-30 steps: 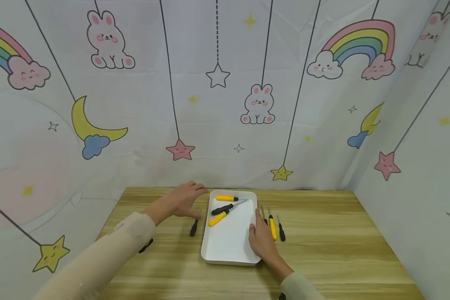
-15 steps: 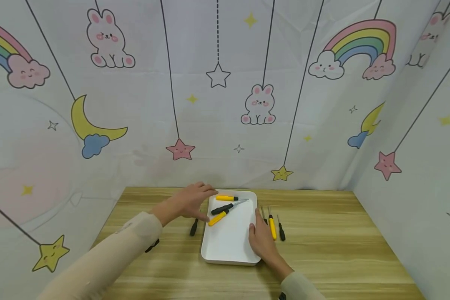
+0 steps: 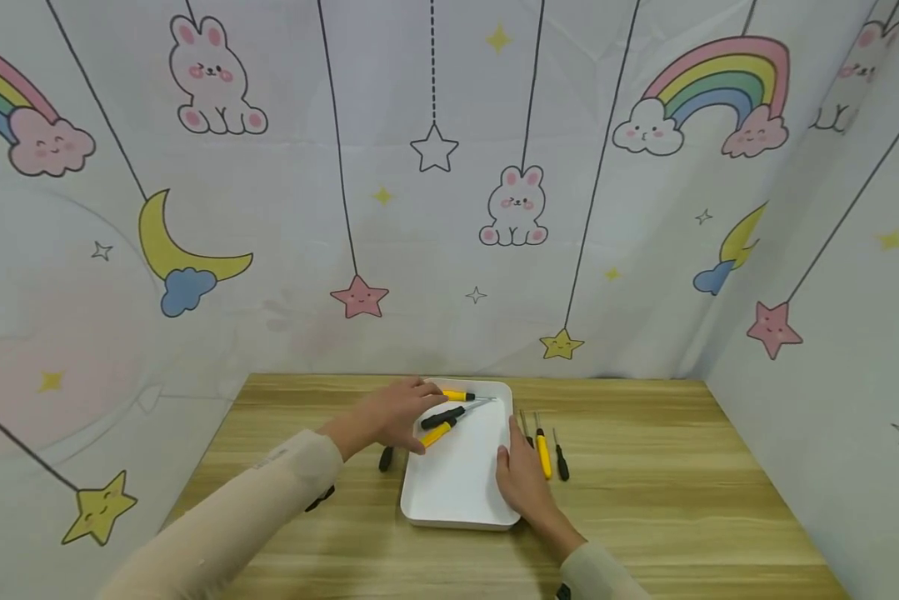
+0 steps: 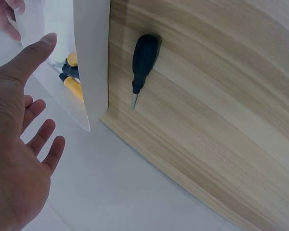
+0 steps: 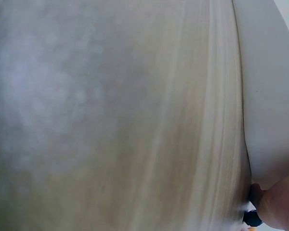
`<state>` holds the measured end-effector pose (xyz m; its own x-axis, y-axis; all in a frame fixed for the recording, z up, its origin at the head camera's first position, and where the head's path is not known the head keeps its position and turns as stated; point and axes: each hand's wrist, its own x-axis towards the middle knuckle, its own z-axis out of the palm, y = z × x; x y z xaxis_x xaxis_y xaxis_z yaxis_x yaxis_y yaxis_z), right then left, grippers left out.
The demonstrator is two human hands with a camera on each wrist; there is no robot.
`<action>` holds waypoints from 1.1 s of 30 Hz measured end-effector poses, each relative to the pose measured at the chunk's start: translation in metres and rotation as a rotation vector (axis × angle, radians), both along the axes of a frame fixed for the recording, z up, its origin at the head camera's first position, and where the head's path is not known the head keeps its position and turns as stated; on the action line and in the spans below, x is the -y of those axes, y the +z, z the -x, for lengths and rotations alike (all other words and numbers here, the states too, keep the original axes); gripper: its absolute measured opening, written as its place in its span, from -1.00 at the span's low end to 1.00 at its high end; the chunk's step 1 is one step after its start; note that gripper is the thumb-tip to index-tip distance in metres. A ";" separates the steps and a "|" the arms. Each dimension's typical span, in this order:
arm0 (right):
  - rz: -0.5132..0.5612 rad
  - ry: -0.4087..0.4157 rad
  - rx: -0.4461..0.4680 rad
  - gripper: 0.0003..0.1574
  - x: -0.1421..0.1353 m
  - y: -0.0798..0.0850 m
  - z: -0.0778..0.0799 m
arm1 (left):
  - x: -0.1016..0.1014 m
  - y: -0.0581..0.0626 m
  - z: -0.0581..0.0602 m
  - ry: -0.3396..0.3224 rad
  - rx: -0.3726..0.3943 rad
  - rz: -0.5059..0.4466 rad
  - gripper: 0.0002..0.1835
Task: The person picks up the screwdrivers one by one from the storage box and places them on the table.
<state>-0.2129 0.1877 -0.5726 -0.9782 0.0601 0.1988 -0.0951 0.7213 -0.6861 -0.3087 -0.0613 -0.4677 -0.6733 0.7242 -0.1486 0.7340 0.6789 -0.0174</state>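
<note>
A white tray [image 3: 460, 492] holds two yellow-handled screwdrivers, the far one [image 3: 460, 396] and the near one [image 3: 438, 432], with a black-handled screwdriver [image 3: 443, 417] between them. Over the tray's left rim reaches my left hand [image 3: 392, 414], fingers spread and thumb apart, partly covering the yellow handles. In the left wrist view nothing lies between its thumb and fingers. My right hand [image 3: 526, 479] holds the tray's right rim, thumb on the inner side and fingers along the outside. The right wrist view catches part of that hand [image 5: 279, 204] against the tray wall [image 5: 269, 96].
Right of the tray lie a yellow screwdriver [image 3: 543, 454], a black one [image 3: 561, 462] and another [image 3: 526, 427] partly behind my right hand. On the left lies a black screwdriver [image 4: 144, 60]; a dark object [image 3: 320, 498] shows beside my sleeve. A patterned curtain [image 3: 434, 250] hangs behind the table.
My left hand has moved right, from beside the tray to over its left rim and the screwdriver handles. My right hand and the tray have stayed in place.
</note>
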 end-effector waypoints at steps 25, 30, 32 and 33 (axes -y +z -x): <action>-0.009 0.026 -0.046 -0.27 -0.006 -0.004 -0.003 | -0.038 -0.021 -0.013 -0.085 -0.210 0.301 -0.11; -0.008 0.025 -0.041 -0.27 -0.006 -0.003 -0.004 | -0.043 -0.025 -0.014 -0.073 -0.176 0.291 -0.19; -0.010 0.022 -0.036 -0.27 -0.007 -0.003 -0.004 | -0.044 -0.026 -0.014 -0.078 -0.165 0.286 -0.18; -0.013 0.021 -0.036 -0.27 -0.007 -0.003 -0.005 | -0.045 -0.027 -0.015 -0.082 -0.165 0.287 -0.19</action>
<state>-0.2081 0.1951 -0.5758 -0.9715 0.0371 0.2340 -0.1342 0.7277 -0.6726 -0.2941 -0.0166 -0.4947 -0.6465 0.7212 -0.2487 0.7575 0.5679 -0.3221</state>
